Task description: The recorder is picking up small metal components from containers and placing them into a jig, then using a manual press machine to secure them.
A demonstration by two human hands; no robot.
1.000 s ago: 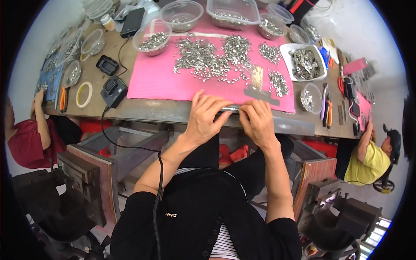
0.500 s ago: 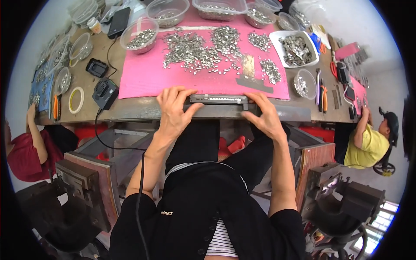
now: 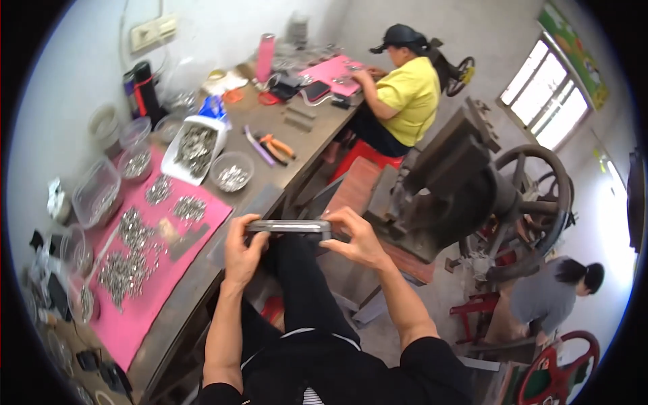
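A long, narrow dark metal holder (image 3: 287, 226) is held level in front of me, off the bench and above my lap. My left hand (image 3: 244, 251) grips its left end, the thumb below and fingers on top. At the other end my right hand (image 3: 358, 241) pinches it the same way. In this view I cannot make out what lies in the holder's slot. To the left is the pink mat (image 3: 145, 324), bearing heaps of small silvery metal pieces (image 3: 131, 277).
A heavy dark press (image 3: 452, 182) with a large handwheel (image 3: 540, 209) stands at right. On the bench (image 3: 270, 182) are a white tray (image 3: 172, 165), a clear bowl (image 3: 231, 172) and orange-handled pliers (image 3: 277, 145). A person in yellow (image 3: 412, 91) sits beyond; another in grey (image 3: 543, 297) is far right.
Both hands have lifted the metal holder from the bench edge. My view has turned right, away from the bench and toward the press.
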